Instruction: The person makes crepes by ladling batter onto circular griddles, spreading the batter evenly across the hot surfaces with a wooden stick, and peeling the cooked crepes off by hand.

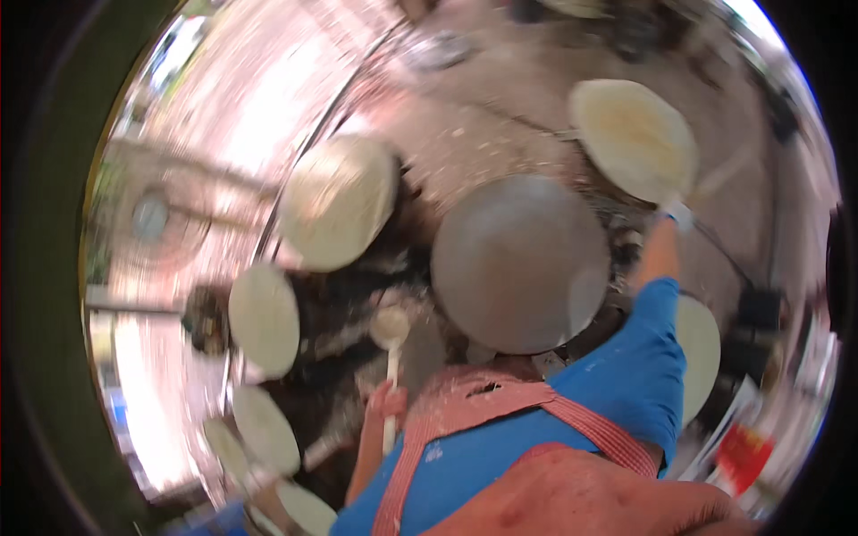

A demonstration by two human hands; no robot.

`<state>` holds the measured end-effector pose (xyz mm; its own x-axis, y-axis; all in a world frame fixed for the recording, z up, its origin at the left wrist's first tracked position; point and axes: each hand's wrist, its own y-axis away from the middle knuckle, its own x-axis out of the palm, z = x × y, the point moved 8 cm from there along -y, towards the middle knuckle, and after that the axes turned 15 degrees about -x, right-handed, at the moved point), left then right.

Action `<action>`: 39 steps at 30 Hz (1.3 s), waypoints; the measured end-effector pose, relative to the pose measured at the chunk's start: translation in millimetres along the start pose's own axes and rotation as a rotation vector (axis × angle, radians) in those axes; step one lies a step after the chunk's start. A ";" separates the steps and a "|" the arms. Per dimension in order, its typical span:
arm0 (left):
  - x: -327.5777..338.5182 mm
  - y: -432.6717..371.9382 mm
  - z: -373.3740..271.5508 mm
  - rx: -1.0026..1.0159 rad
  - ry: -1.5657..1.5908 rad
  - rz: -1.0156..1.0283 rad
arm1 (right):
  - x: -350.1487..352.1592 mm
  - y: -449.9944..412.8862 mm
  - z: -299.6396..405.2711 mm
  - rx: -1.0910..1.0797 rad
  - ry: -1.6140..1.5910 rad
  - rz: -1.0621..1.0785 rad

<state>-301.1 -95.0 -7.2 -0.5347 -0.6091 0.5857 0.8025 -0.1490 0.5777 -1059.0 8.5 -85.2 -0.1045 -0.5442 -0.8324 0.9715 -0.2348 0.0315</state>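
My right hand (672, 209) reaches out past the griddle and holds the near edge of a large round flatbread (630, 141) with a browned middle. Something white, blurred, shows at that hand. A bare round griddle (521, 261) lies before me, its surface grey-brown. To its left, my left hand (387, 400) grips the pale handle of a ladle (390, 327); the round head points away from me. I cannot make out what is in the ladle. Another large flatbread (338, 201) rests on a round surface beyond the ladle.
Pale round discs (265, 321) stand along the left, with more (265, 429) nearer me. Another pale disc (697, 355) is partly hidden behind my right sleeve. Dark, sooty ground with a log (332, 449) lies around the griddle. A red packet (743, 455) is at the right.
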 end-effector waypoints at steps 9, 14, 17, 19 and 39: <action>4.0 18.0 -13.4 0.123 0.040 0.078 | -8.1 167.0 144.6 -1.171 -0.044 0.022; -11.8 39.8 -42.5 0.050 0.018 0.060 | 8.9 457.3 233.6 -1.377 -0.127 0.673; -50.2 65.3 -76.4 0.023 -0.155 -0.022 | 56.6 539.8 258.3 -1.120 -0.250 0.823; -48.7 81.0 -91.6 0.058 -0.142 -0.036 | 112.4 545.8 264.3 -0.908 -0.352 0.788; -57.3 136.7 -142.7 0.017 -0.141 -0.074 | 36.1 665.1 339.0 -1.304 -0.353 0.347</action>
<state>-123.0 -191.7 -42.9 -0.6249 -0.4817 0.6144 0.7556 -0.1751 0.6312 -488.8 -440.4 93.2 0.3220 -0.6371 -0.7003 0.4333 0.7569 -0.4893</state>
